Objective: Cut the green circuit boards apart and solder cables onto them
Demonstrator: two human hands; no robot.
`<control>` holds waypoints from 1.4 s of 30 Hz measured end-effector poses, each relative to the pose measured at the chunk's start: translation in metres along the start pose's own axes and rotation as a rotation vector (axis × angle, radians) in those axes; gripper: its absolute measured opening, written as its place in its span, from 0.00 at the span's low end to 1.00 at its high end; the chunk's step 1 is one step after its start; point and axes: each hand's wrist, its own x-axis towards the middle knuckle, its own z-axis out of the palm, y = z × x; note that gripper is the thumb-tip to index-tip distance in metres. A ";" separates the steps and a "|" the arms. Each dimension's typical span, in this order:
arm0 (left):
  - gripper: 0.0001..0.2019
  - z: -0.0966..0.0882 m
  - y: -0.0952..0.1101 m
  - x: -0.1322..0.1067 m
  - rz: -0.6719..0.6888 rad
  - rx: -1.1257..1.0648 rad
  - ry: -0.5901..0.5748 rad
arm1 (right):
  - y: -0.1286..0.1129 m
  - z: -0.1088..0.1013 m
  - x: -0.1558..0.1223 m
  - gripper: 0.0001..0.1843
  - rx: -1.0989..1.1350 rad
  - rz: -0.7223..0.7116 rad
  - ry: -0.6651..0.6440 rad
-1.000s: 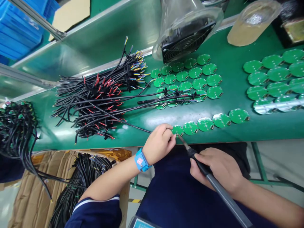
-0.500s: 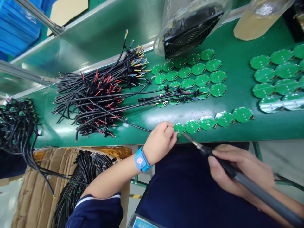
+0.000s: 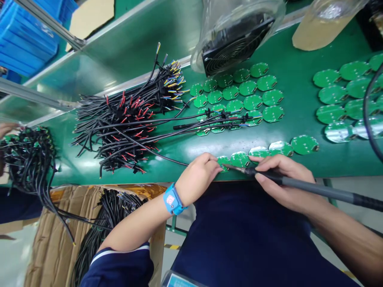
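My left hand (image 3: 200,177), with a blue wrist strap (image 3: 174,200), is closed in a pinch at the left end of the front row of round green circuit boards. A black cable (image 3: 170,159) runs under its fingers, its end hidden there. My right hand (image 3: 284,179) grips a soldering iron (image 3: 317,188) like a pen. The iron's tip lies over the leftmost circuit board (image 3: 222,161), close to the left fingertips. Contact between tip and board is too small to tell. Beside it, another circuit board (image 3: 239,159) sits partly near the right fingers.
Behind lie rows of circuit boards (image 3: 273,97), some with cables across them. A heap of black cables (image 3: 119,131) spreads to the left. A fan (image 3: 237,46) stands at the back. More boards (image 3: 333,94) lie right. At far left, another person's hand (image 3: 6,129) touches cabled boards.
My right hand has moved up and left, bringing the soldering iron flatter, its tip now over the leftmost board. My left hand stays nearly in place. Another person's hand has appeared at far left.
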 end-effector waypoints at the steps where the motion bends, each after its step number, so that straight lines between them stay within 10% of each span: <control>1: 0.08 0.000 0.000 0.000 -0.005 -0.002 -0.002 | -0.001 0.000 0.000 0.05 -0.007 -0.007 -0.004; 14: 0.06 -0.005 0.006 0.008 -0.092 -0.036 -0.043 | -0.002 -0.003 0.000 0.05 0.028 0.015 -0.015; 24: 0.12 -0.022 0.027 0.020 -0.131 0.355 -0.292 | 0.029 -0.023 -0.008 0.08 0.465 0.017 0.545; 32: 0.12 -0.029 0.018 0.106 0.082 0.415 0.156 | 0.043 -0.029 -0.019 0.08 0.433 -0.037 0.720; 38: 0.08 -0.005 0.016 0.167 0.122 0.443 -0.029 | 0.044 -0.030 -0.023 0.10 0.413 -0.087 0.694; 42: 0.06 -0.018 0.030 0.164 0.048 0.258 -0.074 | 0.042 -0.033 -0.025 0.12 0.412 -0.076 0.660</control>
